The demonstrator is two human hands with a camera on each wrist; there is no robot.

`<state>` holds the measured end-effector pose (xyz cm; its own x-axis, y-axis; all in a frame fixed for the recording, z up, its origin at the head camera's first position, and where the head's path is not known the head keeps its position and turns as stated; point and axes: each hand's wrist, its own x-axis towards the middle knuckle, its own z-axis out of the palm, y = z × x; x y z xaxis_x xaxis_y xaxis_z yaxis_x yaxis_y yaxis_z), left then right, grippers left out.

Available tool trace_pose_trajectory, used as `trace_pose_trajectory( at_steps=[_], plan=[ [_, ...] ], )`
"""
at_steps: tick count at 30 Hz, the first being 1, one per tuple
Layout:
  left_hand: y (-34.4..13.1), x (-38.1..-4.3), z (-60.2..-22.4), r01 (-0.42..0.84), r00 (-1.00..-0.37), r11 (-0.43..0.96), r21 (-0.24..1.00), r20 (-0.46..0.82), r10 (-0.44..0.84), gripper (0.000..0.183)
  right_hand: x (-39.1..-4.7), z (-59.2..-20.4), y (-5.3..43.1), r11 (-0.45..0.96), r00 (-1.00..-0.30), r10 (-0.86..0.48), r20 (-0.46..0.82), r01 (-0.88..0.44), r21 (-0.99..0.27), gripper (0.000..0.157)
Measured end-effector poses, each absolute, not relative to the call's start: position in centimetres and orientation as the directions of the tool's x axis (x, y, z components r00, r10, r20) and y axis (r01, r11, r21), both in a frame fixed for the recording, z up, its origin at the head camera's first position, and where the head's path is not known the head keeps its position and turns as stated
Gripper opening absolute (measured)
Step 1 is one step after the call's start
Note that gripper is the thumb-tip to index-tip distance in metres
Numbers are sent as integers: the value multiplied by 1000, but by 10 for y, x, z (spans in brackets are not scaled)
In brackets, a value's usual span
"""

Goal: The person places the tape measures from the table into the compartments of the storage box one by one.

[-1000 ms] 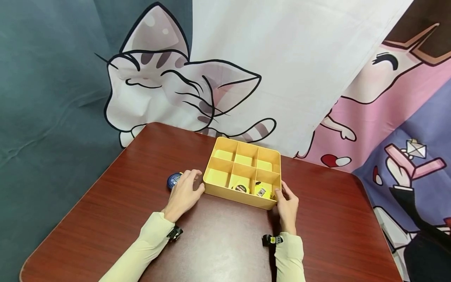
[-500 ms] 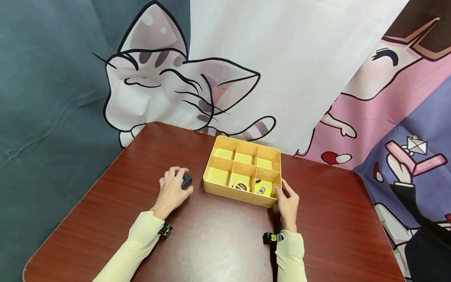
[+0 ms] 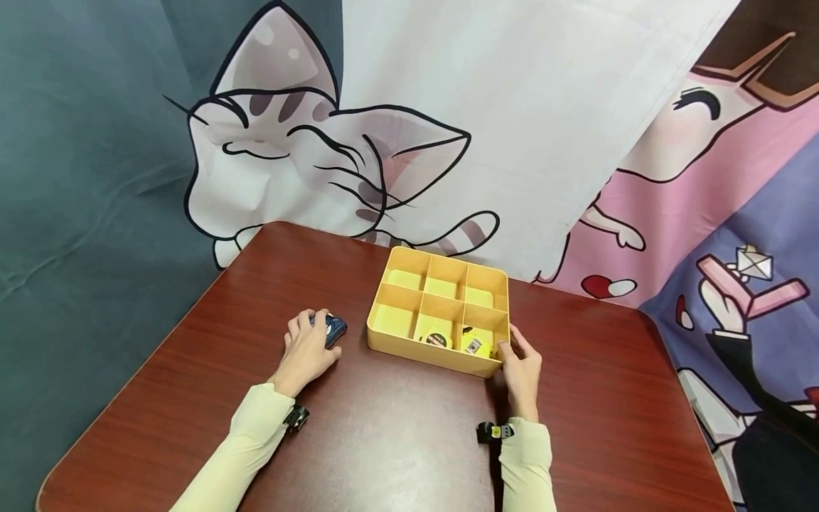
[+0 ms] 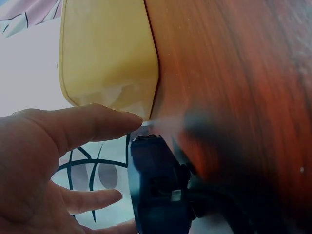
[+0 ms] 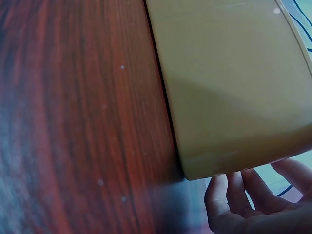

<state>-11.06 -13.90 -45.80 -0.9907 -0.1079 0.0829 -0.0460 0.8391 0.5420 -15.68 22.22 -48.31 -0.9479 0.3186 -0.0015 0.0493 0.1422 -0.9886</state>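
Note:
My left hand (image 3: 303, 359) holds a dark blue tape measure (image 3: 333, 329) on the table. In the left wrist view the thumb (image 4: 87, 129) lies along its upper end, and other fingers go behind its casing; their tips are hidden. My right hand (image 3: 522, 373) holds the front right corner of a yellow six-compartment box (image 3: 435, 357). Its thumb appears over the rim, with the fingers (image 5: 258, 190) against the side wall. A yellow tape measure with a dark round label (image 3: 437, 339) sits in the front middle compartment. Another yellow tape measure (image 3: 473, 344) lies in the front right compartment.
The reddish-brown table (image 3: 409, 441) carries the box near its back edge. Behind it hangs a cloth (image 3: 512, 107) printed with cartoon figures. The other compartments show bare yellow bottoms. Both wrists wear small black cameras.
My left hand has drawn away from the box to the left. The blue tape measure lies further right and is turned, coming under the fingers. The right hand and box stay in place.

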Motion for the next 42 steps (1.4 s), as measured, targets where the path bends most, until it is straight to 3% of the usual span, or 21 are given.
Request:
trace_pose_trajectory(
  at_steps=[42],
  plan=[
    [-151, -128, -463, -205, -979, 835, 510, -120, -167, 73, -157, -483, 221, 138, -949, 315, 8, 38, -990, 39]
  ],
)
